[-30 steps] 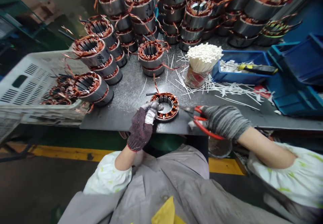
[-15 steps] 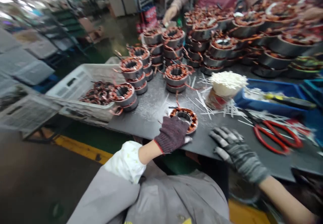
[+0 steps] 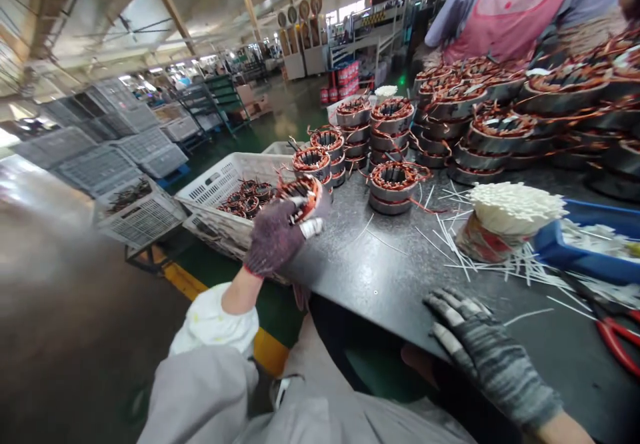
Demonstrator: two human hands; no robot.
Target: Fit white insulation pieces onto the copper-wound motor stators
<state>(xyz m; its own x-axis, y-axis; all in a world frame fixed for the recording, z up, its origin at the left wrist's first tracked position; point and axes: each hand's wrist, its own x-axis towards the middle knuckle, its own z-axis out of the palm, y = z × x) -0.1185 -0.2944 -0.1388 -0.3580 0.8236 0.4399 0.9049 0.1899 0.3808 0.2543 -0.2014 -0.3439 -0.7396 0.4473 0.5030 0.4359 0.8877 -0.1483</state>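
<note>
My left hand [image 3: 273, 237], in a dark purple knit glove, grips a motor stator [image 3: 314, 199] with copper windings and white slot pieces. It is tilted at the table's left edge, close to a stack of stators [image 3: 311, 160]. Part of it hides behind my fingers. In a grey striped glove, my right hand [image 3: 493, 347] lies on the front edge of the dark table [image 3: 350, 264], fingers stretched out and holding nothing. Another stator pair [image 3: 393, 191] stands stacked near the table's middle.
A white plastic crate [image 3: 210, 187] with wound parts adjoins the table's left end. White sticks [image 3: 515, 201] stand bundled, others lie scattered. To the right are a blue tray [image 3: 555, 247] and red-handled scissors [image 3: 617, 347]. Many stators [image 3: 495, 151] are piled behind, near a person in a pink apron [image 3: 505, 11].
My left hand has carried the stator from the table's front edge leftward, to beside the crate. The view has swung left and up. My right hand stays on the table edge.
</note>
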